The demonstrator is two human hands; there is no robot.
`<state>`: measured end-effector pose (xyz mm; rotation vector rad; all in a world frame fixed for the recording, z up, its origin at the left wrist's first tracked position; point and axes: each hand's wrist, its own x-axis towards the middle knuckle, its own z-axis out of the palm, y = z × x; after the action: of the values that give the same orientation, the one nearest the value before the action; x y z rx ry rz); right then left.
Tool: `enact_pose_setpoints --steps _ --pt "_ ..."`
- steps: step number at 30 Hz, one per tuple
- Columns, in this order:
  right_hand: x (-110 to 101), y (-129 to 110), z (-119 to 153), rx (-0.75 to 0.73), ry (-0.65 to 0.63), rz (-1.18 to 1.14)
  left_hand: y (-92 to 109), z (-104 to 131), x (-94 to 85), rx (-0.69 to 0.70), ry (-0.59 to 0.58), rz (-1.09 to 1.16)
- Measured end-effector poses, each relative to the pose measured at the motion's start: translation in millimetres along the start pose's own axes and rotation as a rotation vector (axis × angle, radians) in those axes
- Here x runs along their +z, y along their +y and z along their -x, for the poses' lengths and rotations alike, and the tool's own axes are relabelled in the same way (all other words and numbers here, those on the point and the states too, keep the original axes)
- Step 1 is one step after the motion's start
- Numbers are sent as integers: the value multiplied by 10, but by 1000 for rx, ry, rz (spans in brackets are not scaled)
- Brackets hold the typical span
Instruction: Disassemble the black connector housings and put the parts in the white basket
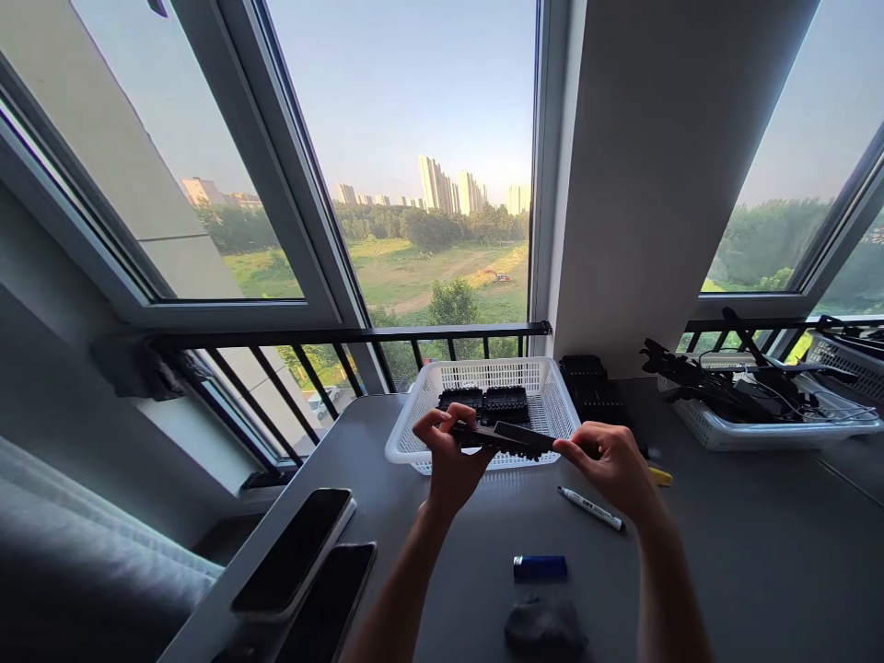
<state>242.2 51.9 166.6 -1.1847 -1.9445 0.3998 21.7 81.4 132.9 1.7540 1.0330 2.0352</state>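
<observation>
Between my two hands, above the table, is a flat black plastic part (515, 438) with a notched lower edge; its exact kind cannot be made out. My left hand (452, 451) grips its left end, thumb below and fingers curled over. At the right end, my right hand (608, 465) pinches it between thumb and fingers. Just behind the part stands a white plastic basket (407, 433) holding several black blocky parts (504, 402). A white marker (591, 508) lies on the table under my right hand.
Two dark-screened phones (296, 548) lie at left. A blue lighter (540, 567) and a dark lump (544, 628) sit in front. Black parts (592, 387) stand right of the basket. Another white basket (766, 431) holds black pieces and wires. A yellow-handled item (661, 477) is partly hidden.
</observation>
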Motion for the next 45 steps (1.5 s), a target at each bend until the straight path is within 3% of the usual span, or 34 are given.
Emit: enact_pose_setpoints --steps 7,17,34,45 --pt "64 -104 -21 10 -65 20 14 25 17 52 -19 -19" --pt "3 27 2 24 -99 -20 46 7 14 -29 -2 29" --pt "-122 61 48 60 -101 -10 44 -31 -31 -16 -1 -17" --pt "-113 84 50 88 -134 -14 88 -32 -37 3 -66 -22"
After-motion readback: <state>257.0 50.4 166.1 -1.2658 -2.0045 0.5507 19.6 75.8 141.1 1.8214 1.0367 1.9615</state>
